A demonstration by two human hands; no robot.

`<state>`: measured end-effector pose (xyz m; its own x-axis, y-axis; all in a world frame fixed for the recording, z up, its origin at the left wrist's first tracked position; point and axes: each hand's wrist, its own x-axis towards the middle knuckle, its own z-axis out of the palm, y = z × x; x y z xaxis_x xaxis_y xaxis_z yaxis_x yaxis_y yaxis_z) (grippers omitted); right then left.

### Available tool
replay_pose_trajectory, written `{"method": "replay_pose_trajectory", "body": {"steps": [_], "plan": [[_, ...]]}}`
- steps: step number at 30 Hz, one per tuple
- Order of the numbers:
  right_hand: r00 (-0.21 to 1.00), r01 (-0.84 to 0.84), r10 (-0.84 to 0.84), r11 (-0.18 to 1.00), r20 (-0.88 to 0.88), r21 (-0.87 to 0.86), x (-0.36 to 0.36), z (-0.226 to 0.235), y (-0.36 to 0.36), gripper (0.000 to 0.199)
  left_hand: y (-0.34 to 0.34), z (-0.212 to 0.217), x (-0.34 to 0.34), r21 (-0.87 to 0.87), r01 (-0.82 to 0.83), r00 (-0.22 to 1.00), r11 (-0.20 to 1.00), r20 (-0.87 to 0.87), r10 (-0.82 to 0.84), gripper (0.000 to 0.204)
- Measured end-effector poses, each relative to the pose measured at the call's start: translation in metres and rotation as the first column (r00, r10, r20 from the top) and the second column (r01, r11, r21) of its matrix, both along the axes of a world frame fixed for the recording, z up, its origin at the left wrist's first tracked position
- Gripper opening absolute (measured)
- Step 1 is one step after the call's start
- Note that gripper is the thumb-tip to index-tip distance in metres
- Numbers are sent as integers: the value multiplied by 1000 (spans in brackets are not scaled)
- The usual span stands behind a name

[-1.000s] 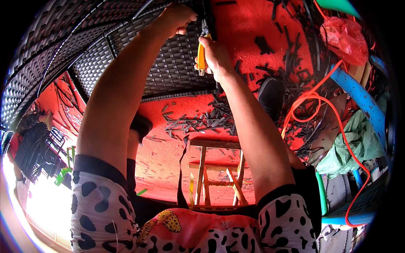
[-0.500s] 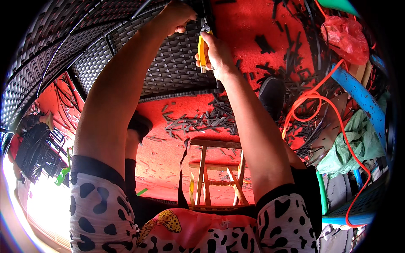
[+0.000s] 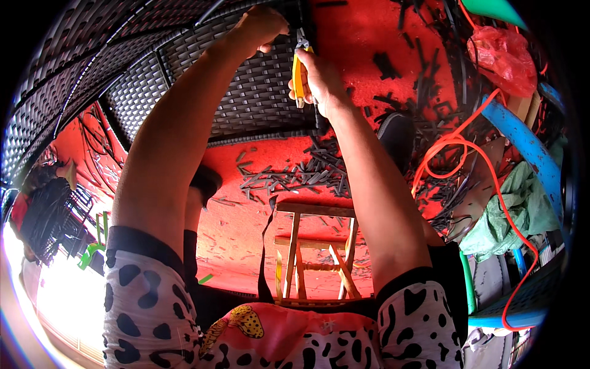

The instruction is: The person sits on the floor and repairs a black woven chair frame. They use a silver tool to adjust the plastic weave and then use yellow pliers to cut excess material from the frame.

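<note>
Item: my right hand (image 3: 319, 77), top centre of frame, fist closed round yellow-handled cutters (image 3: 299, 74). My left hand (image 3: 261, 27) pinches the woven wicker panel (image 3: 246, 104) edge just beside them. Risk: blades nick my left fingers or sever a sound strand.

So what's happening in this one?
A person is working on a dark woven wicker panel held up in front of them. The left hand grips the panel's top edge, while the right hand holds yellow-handled pliers against the weave beside it. Below, short dark wicker offcuts litter the red floor, with a wooden stool under the arms and an orange cable to the right.
</note>
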<state>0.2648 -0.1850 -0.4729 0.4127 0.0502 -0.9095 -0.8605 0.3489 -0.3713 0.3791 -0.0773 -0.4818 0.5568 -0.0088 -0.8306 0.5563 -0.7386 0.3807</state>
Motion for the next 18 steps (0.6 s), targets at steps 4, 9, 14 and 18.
{"method": "replay_pose_trajectory", "body": {"steps": [4,9,14,18], "plan": [[1000,12,-12,1000,26,0,0,2,3,37,22,-27,0,-268,-24,1000,963,11,28,17],[990,62,-64,998,124,23,3,-10,1,37,10,25,-13,-280,163,987,946,43,-157,16],[982,-133,110,981,155,144,-7,-1,-12,43,68,28,-50,-510,-120,993,851,-69,99,15],[959,-158,107,970,264,183,-18,12,-33,39,73,34,-114,-455,-284,959,844,-113,261,17]]}}
